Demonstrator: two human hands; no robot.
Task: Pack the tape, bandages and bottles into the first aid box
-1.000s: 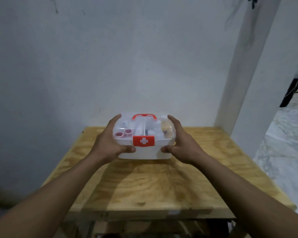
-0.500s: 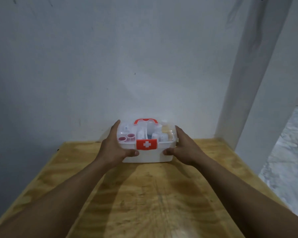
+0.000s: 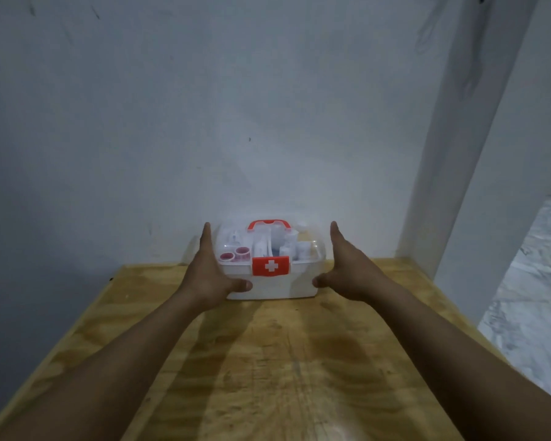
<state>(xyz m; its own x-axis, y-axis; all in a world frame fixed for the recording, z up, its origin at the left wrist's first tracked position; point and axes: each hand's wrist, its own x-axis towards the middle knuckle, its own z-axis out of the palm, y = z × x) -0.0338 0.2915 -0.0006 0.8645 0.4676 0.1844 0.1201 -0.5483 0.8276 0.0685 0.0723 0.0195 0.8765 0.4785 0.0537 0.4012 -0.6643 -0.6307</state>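
Observation:
The first aid box (image 3: 277, 287) stands at the far edge of the wooden table (image 3: 268, 361), close to the wall. It has a white base, a closed clear lid, a red latch with a white cross (image 3: 270, 266) and a red handle (image 3: 269, 223). Through the lid I see two pink tape rolls (image 3: 235, 253) on the left and pale bottles (image 3: 303, 249) on the right. My left hand (image 3: 206, 272) lies flat along the box's left side, thumb touching the front. My right hand (image 3: 347, 268) is spread a little clear of the right side.
A grey-white wall rises right behind the box. A white pillar (image 3: 458, 154) stands at the table's far right corner, with a marbled floor (image 3: 535, 281) beyond the right edge. The table's left edge drops off into shadow.
Both hands pushed the closed box away from me to the back of the table. The right hand has let go and opened; the left hand's grip has loosened to a flat touch.

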